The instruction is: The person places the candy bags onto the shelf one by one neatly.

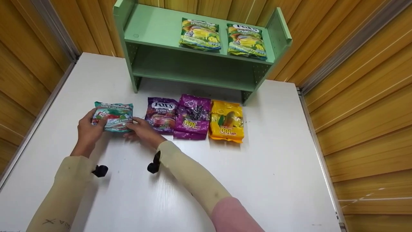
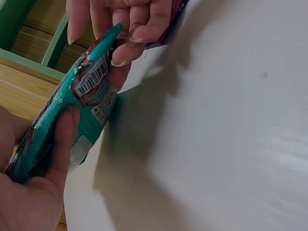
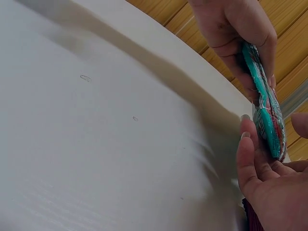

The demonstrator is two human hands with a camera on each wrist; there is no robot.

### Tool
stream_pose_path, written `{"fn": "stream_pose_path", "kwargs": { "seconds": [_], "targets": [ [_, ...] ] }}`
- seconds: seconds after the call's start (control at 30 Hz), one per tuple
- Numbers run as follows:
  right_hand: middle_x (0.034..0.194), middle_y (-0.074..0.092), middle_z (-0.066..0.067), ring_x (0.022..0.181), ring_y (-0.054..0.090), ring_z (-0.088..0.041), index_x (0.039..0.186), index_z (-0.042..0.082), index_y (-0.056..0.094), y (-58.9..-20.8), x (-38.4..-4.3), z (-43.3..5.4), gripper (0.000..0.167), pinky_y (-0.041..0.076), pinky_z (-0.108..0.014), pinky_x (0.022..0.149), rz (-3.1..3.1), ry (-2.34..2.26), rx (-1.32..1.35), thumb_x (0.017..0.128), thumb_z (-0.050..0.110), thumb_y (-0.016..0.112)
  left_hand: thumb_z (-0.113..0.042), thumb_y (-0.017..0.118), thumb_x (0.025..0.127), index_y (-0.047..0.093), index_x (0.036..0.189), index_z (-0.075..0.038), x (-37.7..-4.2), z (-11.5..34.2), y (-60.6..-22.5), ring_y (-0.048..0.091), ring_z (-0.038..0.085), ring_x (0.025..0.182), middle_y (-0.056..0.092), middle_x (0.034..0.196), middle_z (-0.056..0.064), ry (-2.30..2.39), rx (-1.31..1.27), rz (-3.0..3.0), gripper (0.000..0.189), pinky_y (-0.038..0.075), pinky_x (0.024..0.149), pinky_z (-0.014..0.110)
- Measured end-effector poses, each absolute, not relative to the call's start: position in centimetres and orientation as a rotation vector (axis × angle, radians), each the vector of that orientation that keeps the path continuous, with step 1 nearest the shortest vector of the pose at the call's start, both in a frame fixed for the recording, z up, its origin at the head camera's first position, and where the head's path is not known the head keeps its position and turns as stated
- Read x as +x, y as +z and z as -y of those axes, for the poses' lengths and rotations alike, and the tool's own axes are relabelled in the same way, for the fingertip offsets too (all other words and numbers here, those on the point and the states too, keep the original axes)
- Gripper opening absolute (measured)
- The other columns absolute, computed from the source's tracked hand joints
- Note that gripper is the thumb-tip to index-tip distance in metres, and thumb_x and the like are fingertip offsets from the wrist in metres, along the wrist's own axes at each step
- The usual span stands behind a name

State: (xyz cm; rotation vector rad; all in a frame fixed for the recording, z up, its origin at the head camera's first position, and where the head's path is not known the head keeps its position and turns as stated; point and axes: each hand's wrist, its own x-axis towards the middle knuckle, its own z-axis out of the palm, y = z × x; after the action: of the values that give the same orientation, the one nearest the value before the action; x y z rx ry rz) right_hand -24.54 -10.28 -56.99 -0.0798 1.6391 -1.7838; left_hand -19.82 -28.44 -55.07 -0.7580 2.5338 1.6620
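Observation:
A teal candy bag (image 1: 113, 117) with red and green print is held tilted above the white table, its shadow falling below. My left hand (image 1: 88, 131) grips its left end, thumb on one face and fingers on the other, as the left wrist view shows close up. At the opposite end, my right hand (image 3: 274, 178) has its fingers under the bag's edge. Its thumb (image 3: 301, 125) stands apart from the wrapper. Just right of that hand lies a dark purple Fox's Berries bag (image 1: 161, 114).
Beside the Berries bag lie a magenta bag (image 1: 192, 117) and a yellow mango bag (image 1: 226, 121). Behind them stands a green two-tier shelf (image 1: 193, 66). On its top tier rest two green-yellow Fox's bags, one central (image 1: 200, 34) and one right (image 1: 247, 42). Wood-panelled walls (image 1: 363, 96) enclose the table.

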Motion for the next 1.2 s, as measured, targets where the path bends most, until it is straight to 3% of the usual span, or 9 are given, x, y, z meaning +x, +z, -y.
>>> {"fn": "stream_pose_path", "kwargs": {
  "seconds": [0.13, 0.27, 0.5, 0.67, 0.93, 1.2],
  "targets": [
    [0.096, 0.071, -0.005, 0.092, 0.070, -0.029, 0.141, 0.010, 0.048, -57.1, -24.7, 10.2, 0.045, 0.053, -0.048, 0.096, -1.641, -1.792, -0.064, 0.098, 0.022, 0.057, -0.034, 0.046, 0.101, 0.015, 0.156, -0.018, -19.8, 28.2, -54.9, 0.043, 0.024, 0.133, 0.030, 0.158, 0.012, 1.694, -0.752, -2.554, 0.065, 0.044, 0.109, 0.035],
    [0.096, 0.071, -0.005, 0.089, 0.070, -0.027, 0.142, 0.011, 0.047, -57.1, -24.8, 10.2, 0.046, 0.052, -0.051, 0.096, -1.611, -1.820, -0.040, 0.098, 0.024, 0.056, -0.032, 0.047, 0.101, 0.016, 0.156, -0.021, -19.7, 28.0, -54.8, 0.039, 0.027, 0.139, 0.028, 0.159, 0.010, 1.734, -0.737, -2.561, 0.065, 0.040, 0.112, 0.038],
    [0.097, 0.069, -0.008, 0.078, 0.068, -0.017, 0.139, 0.010, 0.049, -57.2, -24.8, 10.2, 0.043, 0.053, -0.050, 0.095, -1.566, -1.920, -0.001, 0.098, 0.022, 0.056, -0.036, 0.050, 0.099, 0.018, 0.155, -0.031, -19.6, 27.5, -54.6, 0.037, 0.025, 0.142, 0.027, 0.160, 0.005, 1.784, -0.674, -2.564, 0.064, 0.039, 0.112, 0.036],
    [0.097, 0.069, -0.006, 0.083, 0.068, -0.016, 0.136, 0.012, 0.052, -57.1, -24.8, 10.0, 0.040, 0.052, -0.050, 0.097, -1.540, -1.961, -0.001, 0.099, 0.026, 0.055, -0.039, 0.052, 0.097, 0.019, 0.153, -0.038, -19.4, 27.1, -54.4, 0.035, 0.021, 0.143, 0.026, 0.161, -0.001, 1.809, -0.621, -2.561, 0.065, 0.040, 0.111, 0.032],
    [0.106, 0.070, -0.008, 0.085, 0.064, -0.009, 0.137, 0.011, 0.052, -56.8, -25.0, 9.5, 0.046, 0.055, -0.023, 0.082, -1.712, -1.981, -0.060, 0.094, 0.021, 0.062, -0.035, 0.055, 0.097, 0.023, 0.151, -0.043, -19.3, 26.8, -54.0, 0.034, 0.020, 0.145, 0.027, 0.160, -0.004, 1.847, -0.528, -2.610, 0.063, 0.042, 0.104, 0.018],
    [0.117, 0.068, -0.013, 0.090, 0.065, -0.011, 0.141, 0.010, 0.047, -56.0, -25.0, 9.2, 0.051, 0.054, -0.022, 0.082, -1.749, -2.065, -0.111, 0.093, 0.016, 0.064, -0.041, 0.055, 0.095, 0.020, 0.149, -0.048, -19.4, 26.3, -53.6, 0.033, 0.020, 0.146, 0.025, 0.161, -0.008, 1.866, -0.524, -2.606, 0.065, 0.041, 0.105, 0.021]
  ]
}}
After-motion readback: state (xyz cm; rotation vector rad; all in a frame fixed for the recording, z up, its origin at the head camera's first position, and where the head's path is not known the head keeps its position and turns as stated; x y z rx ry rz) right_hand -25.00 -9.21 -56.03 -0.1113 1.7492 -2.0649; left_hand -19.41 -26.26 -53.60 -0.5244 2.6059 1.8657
